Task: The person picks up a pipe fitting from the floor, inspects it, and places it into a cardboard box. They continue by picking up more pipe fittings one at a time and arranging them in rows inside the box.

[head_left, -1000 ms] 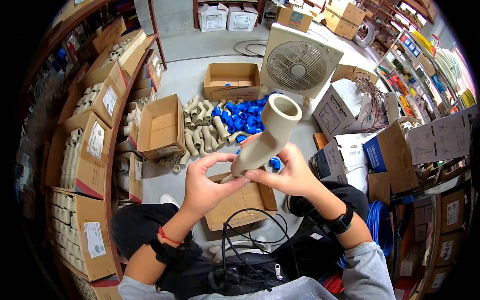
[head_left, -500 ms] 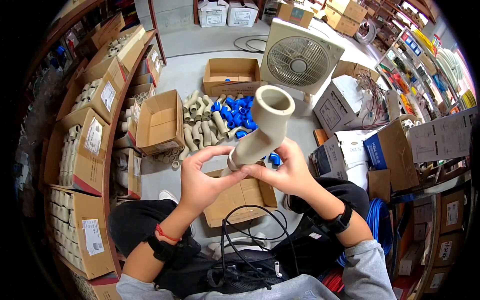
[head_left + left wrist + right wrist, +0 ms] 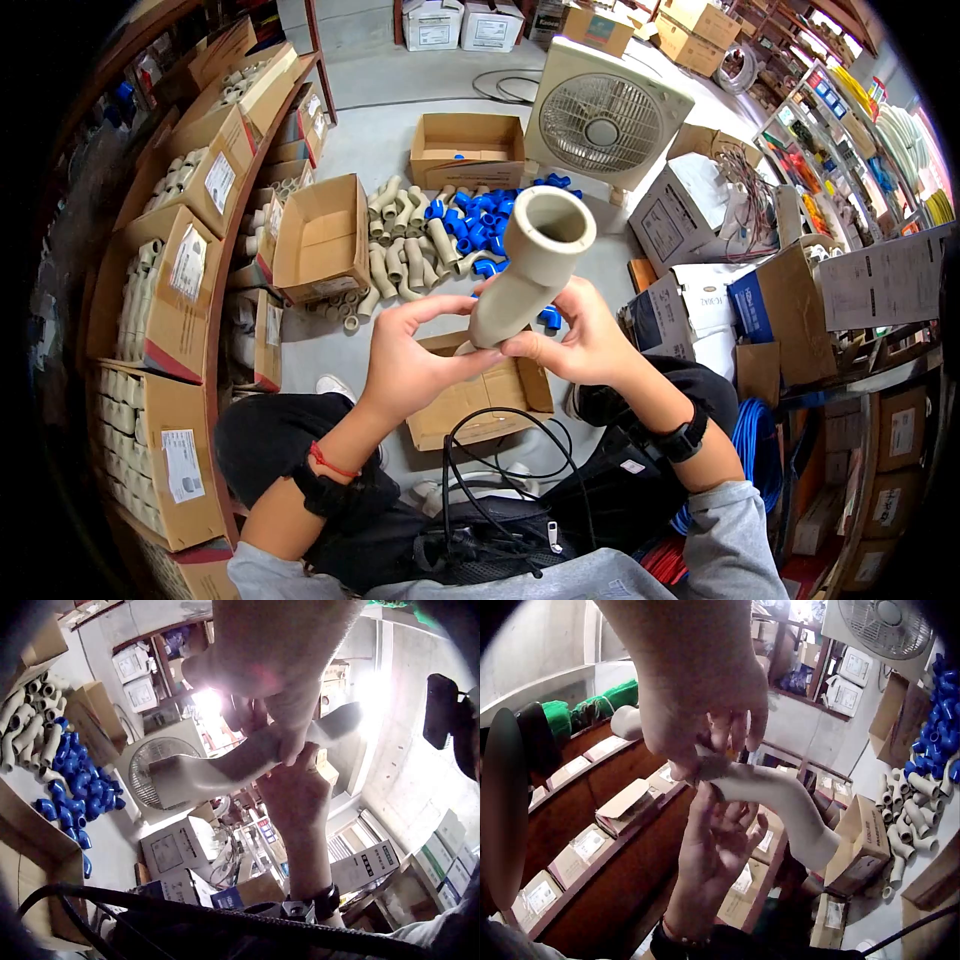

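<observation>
Both hands hold one beige curved pipe fitting (image 3: 530, 265) in front of the body, its round open end facing up toward the head camera. The left hand (image 3: 412, 352) pinches its lower part between thumb and fingers; the right hand (image 3: 588, 335) grips the same part from the other side, the thumbs close together. In the left wrist view the fitting (image 3: 217, 771) shows its bends, with a socket on each side of the hands. The right wrist view shows the fitting (image 3: 780, 791) reaching out past the fingertips. The far fingers are partly hidden behind it.
Beige fittings (image 3: 400, 230) and blue fittings (image 3: 475, 225) lie piled on the floor. Cardboard boxes (image 3: 322, 240) stand around them, one box (image 3: 480, 400) between the legs. A fan (image 3: 605, 120) stands behind; stocked shelves line both sides. A black cable (image 3: 450, 470) loops over the lap.
The fitting has tilted and turned slightly in the hands, its open end now lower than a second ago. Both hands keep hold of it and have barely moved.
</observation>
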The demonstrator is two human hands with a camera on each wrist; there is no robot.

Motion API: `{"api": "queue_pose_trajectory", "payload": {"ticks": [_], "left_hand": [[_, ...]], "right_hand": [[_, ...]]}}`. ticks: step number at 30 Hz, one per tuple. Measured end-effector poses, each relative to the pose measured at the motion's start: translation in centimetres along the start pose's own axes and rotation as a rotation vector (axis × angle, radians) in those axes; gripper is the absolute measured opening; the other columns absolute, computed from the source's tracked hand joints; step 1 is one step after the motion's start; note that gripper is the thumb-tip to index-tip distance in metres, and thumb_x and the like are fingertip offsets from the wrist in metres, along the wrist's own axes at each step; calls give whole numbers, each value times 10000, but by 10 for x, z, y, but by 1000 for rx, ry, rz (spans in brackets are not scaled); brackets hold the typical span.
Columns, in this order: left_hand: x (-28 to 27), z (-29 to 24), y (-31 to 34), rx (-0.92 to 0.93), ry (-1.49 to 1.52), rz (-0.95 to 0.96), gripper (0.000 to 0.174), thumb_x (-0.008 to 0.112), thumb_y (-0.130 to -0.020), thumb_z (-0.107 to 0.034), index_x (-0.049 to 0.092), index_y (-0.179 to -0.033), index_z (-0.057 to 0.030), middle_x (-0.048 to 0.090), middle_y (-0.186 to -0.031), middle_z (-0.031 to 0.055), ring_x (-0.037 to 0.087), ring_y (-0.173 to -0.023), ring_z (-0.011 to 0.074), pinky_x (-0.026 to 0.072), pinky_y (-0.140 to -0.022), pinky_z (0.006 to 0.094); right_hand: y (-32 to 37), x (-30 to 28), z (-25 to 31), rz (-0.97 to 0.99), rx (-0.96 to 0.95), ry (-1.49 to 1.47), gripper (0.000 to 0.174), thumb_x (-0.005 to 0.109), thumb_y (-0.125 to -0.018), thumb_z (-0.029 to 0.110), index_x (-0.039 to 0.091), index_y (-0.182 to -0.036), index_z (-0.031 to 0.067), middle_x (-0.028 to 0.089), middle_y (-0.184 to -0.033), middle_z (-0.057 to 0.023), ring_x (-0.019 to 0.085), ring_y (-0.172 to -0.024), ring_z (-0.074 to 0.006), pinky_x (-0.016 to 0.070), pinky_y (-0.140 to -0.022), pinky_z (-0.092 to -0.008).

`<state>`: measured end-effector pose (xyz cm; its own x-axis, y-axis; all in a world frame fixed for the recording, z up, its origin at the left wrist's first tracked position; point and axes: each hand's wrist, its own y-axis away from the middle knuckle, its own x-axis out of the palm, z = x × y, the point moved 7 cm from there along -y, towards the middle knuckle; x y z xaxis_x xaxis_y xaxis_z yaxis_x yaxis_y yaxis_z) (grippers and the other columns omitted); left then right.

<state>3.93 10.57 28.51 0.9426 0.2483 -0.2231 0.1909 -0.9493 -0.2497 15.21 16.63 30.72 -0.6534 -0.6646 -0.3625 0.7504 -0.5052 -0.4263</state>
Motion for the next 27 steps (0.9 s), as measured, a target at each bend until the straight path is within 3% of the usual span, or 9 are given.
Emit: {"api": "queue_pose_trajectory", "payload": {"ticks": [15,21,27], "left_hand": [[-3,1,-1,-54,83,-22,331,719,-569,-142,597,-845,-7,609,-824,54,555,-787,99,399,-763,233],[0,4,1,-99,194,-3,350,720,-578,-145,589,-867,3,601,-860,64,545,-830,108,395,-781,242],[-1,-1,0,-28,139,-6,360,716,-573,-134,584,-875,10,597,-877,77,549,-841,129,397,-786,253]], "right_hand": [[2,-1,-6,-105,46,16,390,699,-595,199,545,-908,24,531,-816,-88,464,-719,-185,381,-637,-273],[0,0,12,-112,0,21,402,695,-598,178,547,-939,24,535,-926,-83,461,-766,-177,381,-641,-267],[-1,-1,16,-81,10,44,406,696,-593,170,549,-946,32,526,-983,-77,459,-801,-177,379,-645,-262]]}}
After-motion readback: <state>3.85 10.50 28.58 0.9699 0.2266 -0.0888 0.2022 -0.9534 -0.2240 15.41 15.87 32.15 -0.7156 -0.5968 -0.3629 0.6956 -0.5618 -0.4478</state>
